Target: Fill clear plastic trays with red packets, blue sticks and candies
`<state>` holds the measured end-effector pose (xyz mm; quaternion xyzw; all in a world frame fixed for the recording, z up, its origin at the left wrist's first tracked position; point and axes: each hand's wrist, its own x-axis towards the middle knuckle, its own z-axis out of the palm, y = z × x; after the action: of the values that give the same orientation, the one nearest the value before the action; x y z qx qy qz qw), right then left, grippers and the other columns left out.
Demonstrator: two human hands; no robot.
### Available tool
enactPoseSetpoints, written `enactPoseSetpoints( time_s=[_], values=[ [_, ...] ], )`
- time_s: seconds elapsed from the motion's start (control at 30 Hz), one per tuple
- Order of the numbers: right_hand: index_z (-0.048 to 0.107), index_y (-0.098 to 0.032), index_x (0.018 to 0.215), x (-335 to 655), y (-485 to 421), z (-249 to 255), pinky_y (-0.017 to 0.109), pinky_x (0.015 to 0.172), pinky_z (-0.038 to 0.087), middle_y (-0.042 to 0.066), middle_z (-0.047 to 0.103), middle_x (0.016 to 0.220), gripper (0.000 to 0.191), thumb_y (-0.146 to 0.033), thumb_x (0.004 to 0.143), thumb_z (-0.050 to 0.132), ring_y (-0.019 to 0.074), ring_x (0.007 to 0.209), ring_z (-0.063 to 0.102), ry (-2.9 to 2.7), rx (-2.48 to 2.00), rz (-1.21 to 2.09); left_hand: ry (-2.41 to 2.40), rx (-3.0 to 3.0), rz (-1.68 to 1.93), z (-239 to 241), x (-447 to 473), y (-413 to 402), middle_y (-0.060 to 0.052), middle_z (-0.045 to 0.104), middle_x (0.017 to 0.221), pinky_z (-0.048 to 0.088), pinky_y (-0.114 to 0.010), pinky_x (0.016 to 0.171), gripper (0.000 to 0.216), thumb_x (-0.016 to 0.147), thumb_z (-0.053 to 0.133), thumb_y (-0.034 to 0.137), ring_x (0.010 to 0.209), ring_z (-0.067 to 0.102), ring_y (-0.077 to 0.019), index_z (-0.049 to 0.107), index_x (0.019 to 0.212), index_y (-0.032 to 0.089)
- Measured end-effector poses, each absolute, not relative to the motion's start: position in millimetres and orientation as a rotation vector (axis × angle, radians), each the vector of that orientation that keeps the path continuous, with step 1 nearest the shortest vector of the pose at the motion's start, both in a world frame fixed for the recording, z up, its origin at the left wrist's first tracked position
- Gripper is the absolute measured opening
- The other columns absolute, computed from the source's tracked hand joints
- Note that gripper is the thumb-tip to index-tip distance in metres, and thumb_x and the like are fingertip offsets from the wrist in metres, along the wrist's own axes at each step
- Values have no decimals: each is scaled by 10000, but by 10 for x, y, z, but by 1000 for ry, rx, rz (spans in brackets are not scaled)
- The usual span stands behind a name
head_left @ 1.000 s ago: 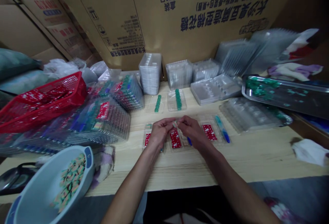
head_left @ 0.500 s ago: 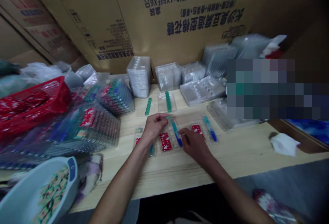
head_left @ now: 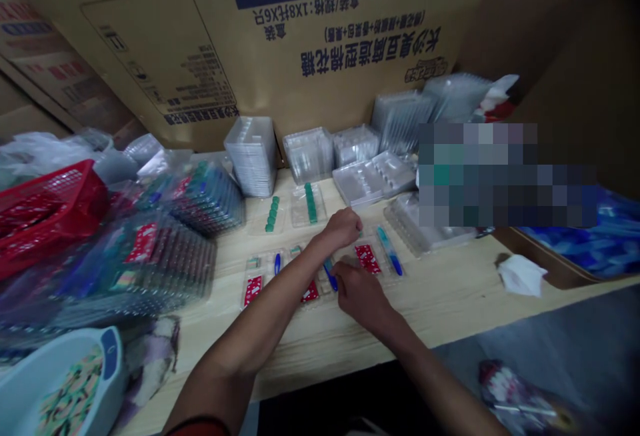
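Over the top of the right clear plastic tray (head_left: 400, 249), my left hand (head_left: 344, 226) is closed in a pinch on a small green piece (head_left: 361, 232), mostly hidden by its fingers. My right hand (head_left: 360, 286) is curled closed beside the blue pen (head_left: 330, 276) of the middle tray; what it holds, if anything, is hidden. In the right tray lie a red patterned packet (head_left: 369, 259) and a blue pen (head_left: 390, 251). The left tray holds a red packet (head_left: 253, 290), a blue pen (head_left: 277, 264) and a small green piece (head_left: 254, 263). My left forearm partly covers the middle tray.
Two trays with green strips (head_left: 311, 203) lie behind. Stacked clear trays (head_left: 251, 159) stand against a large carton (head_left: 280, 96). Filled trays (head_left: 165, 269), a red basket (head_left: 60, 189) and a pale blue basin (head_left: 113, 363) of small pieces are left. A box of blue items (head_left: 565, 239) is right.
My left hand has moved right, from the top of the middle tray to the right tray. My right hand stays by the middle tray's pen. The whole view has shifted slightly.
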<state>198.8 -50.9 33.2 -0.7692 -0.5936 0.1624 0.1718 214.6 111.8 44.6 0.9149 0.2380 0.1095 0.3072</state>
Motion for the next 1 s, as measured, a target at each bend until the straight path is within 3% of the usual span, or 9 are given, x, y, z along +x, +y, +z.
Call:
enactPoseSetpoints(
  time_s=[0.2, 0.37, 0.53, 0.63, 0.7, 0.8, 0.9, 1.0],
  values=[
    [638, -153, 1099, 1978, -520, 390, 330, 718, 421, 123, 711, 1015, 343, -17, 819, 494, 290, 947, 681, -1703, -2224, 488, 585, 2562, 243, 420, 2086, 1099, -101, 728, 941, 490, -338, 878, 269, 731, 587, 20, 926, 656, -248, 778, 852, 166],
    [637, -145, 1088, 1954, -529, 410, 333, 735, 426, 126, 715, 1000, 349, -1, 802, 496, 289, 946, 678, -1689, -2197, 514, 592, 2587, 252, 406, 2034, 1080, -100, 677, 969, 490, -317, 843, 227, 756, 583, 28, 900, 635, -224, 747, 849, 154],
    [663, -170, 946, 2068, -541, 232, 337, 760, 436, 100, 706, 914, 250, -69, 832, 464, 250, 863, 650, -1473, -1930, 498, 678, 2536, 326, 424, 1900, 1024, -80, 669, 986, 482, -298, 896, 252, 758, 610, 32, 947, 630, -209, 738, 930, 163],
    [650, -194, 875, 2186, -536, 181, 299, 638, 418, 26, 610, 707, 204, -217, 880, 448, 196, 666, 561, -1067, -1656, 608, 861, 2050, 589, 443, 1655, 855, -66, 672, 946, 499, -288, 865, 265, 916, 503, 132, 876, 636, -173, 697, 1094, 161],
    [641, -201, 866, 2195, -503, 245, 285, 563, 385, -7, 528, 638, 245, -350, 914, 452, 178, 581, 483, -860, -1523, 647, 922, 1375, 664, 454, 1463, 672, -58, 667, 859, 513, -271, 779, 274, 992, 446, 245, 761, 633, -152, 684, 1076, 139],
    [657, -204, 882, 2035, -424, 434, 326, 680, 465, 41, 608, 790, 341, -462, 955, 446, 203, 732, 560, -984, -1459, 536, 791, 540, 522, 469, 1235, 386, -70, 667, 783, 508, -252, 687, 379, 1018, 434, 372, 679, 632, -148, 685, 918, 107],
    [692, -211, 1008, 1814, -438, 561, 454, 942, 465, 102, 664, 1060, 354, -447, 986, 430, 266, 1010, 599, -1368, -1498, 386, 671, 105, 562, 484, 1058, 216, -45, 638, 690, 486, -210, 669, 295, 973, 488, 224, 629, 611, -122, 642, 746, 114],
    [669, -245, 1181, 1835, -546, 513, 539, 1020, 442, 110, 637, 1258, 355, -468, 1001, 461, 307, 1146, 582, -1565, -1505, 273, 628, -8, 616, 534, 723, 146, -44, 623, 668, 475, -224, 668, 155, 864, 553, 122, 598, 588, -118, 630, 730, 108]
  ],
)
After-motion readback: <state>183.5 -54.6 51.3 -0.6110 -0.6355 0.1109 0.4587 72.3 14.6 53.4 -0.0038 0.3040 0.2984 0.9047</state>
